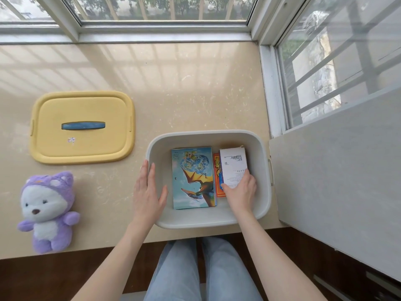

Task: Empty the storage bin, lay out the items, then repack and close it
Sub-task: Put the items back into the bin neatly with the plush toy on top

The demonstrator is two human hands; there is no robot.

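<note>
A grey storage bin stands open near the front edge of the beige counter. Inside lie a blue dinosaur picture book on the left, an orange box beside it, and a white box with a barcode on the right. My right hand reaches into the bin and grips the near end of the white box. My left hand rests flat against the bin's left rim with straight fingers. The yellow lid with a blue handle lies on the counter to the left.
A purple and white plush toy lies on the counter at the near left. Window frames border the counter behind and on the right. A grey panel stands right of the bin. My knees show below the counter edge.
</note>
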